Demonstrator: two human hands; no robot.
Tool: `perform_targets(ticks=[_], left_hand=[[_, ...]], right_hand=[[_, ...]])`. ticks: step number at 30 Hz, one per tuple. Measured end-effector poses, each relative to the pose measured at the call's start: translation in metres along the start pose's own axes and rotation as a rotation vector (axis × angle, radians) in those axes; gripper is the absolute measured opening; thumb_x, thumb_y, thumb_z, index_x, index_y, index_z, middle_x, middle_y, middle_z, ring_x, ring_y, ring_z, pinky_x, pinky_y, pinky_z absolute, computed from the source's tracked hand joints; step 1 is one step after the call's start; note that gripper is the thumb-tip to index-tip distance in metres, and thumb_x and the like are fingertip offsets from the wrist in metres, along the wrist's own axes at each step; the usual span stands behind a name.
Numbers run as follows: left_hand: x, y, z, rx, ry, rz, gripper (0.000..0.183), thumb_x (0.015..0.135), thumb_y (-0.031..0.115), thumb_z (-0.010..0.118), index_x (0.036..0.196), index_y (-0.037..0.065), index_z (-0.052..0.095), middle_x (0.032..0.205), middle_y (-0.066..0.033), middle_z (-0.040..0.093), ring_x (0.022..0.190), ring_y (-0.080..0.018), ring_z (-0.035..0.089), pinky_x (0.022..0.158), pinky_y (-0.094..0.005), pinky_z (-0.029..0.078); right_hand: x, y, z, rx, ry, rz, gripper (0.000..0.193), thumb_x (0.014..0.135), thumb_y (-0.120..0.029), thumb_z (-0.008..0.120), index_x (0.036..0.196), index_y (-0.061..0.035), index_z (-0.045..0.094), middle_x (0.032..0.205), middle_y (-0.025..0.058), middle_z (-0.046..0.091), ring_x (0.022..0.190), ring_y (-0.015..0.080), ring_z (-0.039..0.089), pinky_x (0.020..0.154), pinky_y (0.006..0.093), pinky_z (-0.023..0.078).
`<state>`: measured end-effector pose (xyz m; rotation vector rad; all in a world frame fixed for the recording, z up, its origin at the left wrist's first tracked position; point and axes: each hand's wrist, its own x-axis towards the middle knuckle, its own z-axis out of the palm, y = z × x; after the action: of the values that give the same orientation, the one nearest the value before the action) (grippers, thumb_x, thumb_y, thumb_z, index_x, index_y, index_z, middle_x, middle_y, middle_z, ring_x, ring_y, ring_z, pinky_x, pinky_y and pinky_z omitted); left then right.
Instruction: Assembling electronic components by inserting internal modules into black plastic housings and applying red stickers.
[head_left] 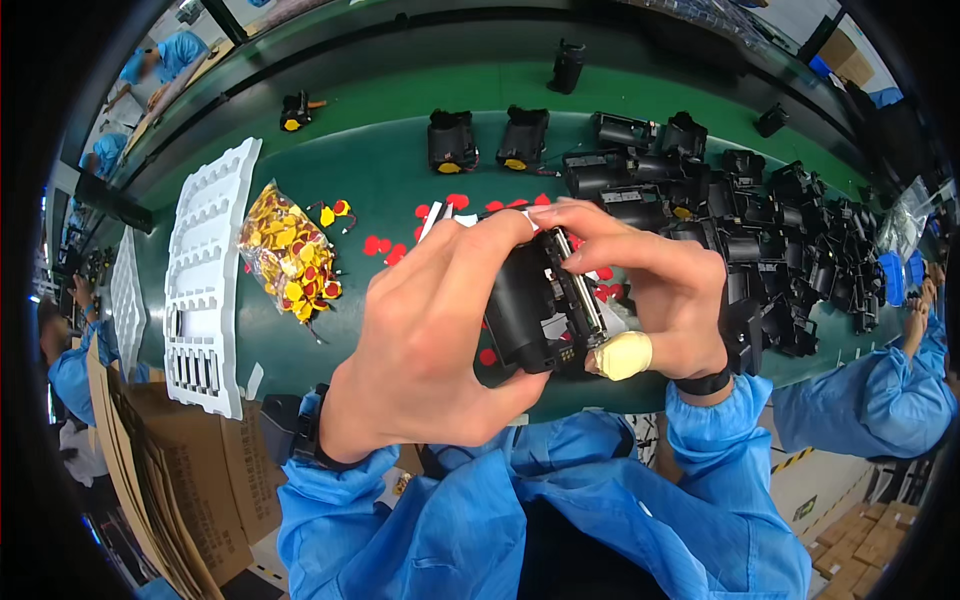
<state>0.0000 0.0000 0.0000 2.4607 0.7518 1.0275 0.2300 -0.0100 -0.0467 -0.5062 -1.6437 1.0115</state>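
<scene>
I'm looking remotely into a factory assembly workshop: a long dark-green workbench (365, 165), a crowded heap of hollow black plastic housings (742, 252), a white moulded plastic parts tray (203, 260), brown cardboard cartons (205, 480), blue-smocked co-workers (865, 398) around.

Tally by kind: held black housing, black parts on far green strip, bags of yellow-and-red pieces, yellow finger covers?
Held black housing: 1
Black parts on far green strip: 3
Bag of yellow-and-red pieces: 1
Yellow finger cover: 1
Total: 6
</scene>
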Motion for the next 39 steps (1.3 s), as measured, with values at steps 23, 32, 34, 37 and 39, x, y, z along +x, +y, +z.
perform_targets(ticks=[23, 32, 34, 37, 39], left_hand=[[-0.015, -0.004, 0.015, -0.244, 0.152, -0.082, 0.068, 0.058, 0.004, 0.076, 0.123, -0.006, 0.057, 0.112, -0.0199, 0.064, 0.092, -0.0332, 0.068, 0.079, -0.0363, 0.055], [-0.014, -0.004, 0.022, -0.443, 0.131, -0.128, 0.072, 0.062, -0.007, 0.071, 0.13, -0.015, 0.048, 0.132, -0.0257, 0.052, 0.121, -0.0293, 0.055, 0.099, -0.0376, 0.049], [-0.014, -0.003, 0.028, -0.49, 0.196, -0.126, 0.069, 0.062, -0.008, 0.07, 0.129, -0.012, 0.052, 0.129, -0.0248, 0.054, 0.116, -0.0278, 0.059, 0.09, -0.0353, 0.054], [-0.015, 0.001, 0.031, -0.57, 0.257, -0.141, 0.067, 0.062, -0.009, 0.068, 0.128, -0.01, 0.054, 0.128, -0.0246, 0.055, 0.112, -0.0271, 0.061, 0.082, -0.0337, 0.059], [-0.015, 0.002, 0.032, -0.602, 0.253, -0.16, 0.068, 0.062, -0.01, 0.068, 0.129, -0.011, 0.054, 0.129, -0.0254, 0.054, 0.114, -0.0279, 0.06, 0.083, -0.0344, 0.059]], right_hand=[[-0.001, -0.009, -0.003, -0.382, -0.106, -0.086, 0.056, 0.068, -0.024, 0.085, 0.114, 0.0039, 0.069, 0.131, 0.0259, 0.061, 0.122, 0.0407, 0.061, 0.108, 0.0527, 0.042], [-0.002, -0.01, 0.004, -0.467, -0.023, -0.186, 0.051, 0.065, -0.014, 0.084, 0.11, 0.0066, 0.069, 0.127, 0.0299, 0.062, 0.12, 0.0431, 0.061, 0.105, 0.0494, 0.047], [-0.003, -0.01, 0.005, -0.443, -0.005, -0.198, 0.05, 0.065, -0.013, 0.085, 0.108, 0.0075, 0.069, 0.126, 0.0308, 0.062, 0.115, 0.0421, 0.064, 0.101, 0.0474, 0.05], [-0.006, -0.011, 0.007, -0.375, 0.039, -0.189, 0.048, 0.064, -0.012, 0.085, 0.105, 0.009, 0.07, 0.123, 0.0326, 0.063, 0.105, 0.0389, 0.069, 0.092, 0.0421, 0.055], [-0.007, -0.009, 0.008, -0.327, 0.065, -0.167, 0.047, 0.064, -0.011, 0.085, 0.104, 0.0095, 0.07, 0.121, 0.0335, 0.063, 0.099, 0.0367, 0.071, 0.086, 0.0389, 0.058]])
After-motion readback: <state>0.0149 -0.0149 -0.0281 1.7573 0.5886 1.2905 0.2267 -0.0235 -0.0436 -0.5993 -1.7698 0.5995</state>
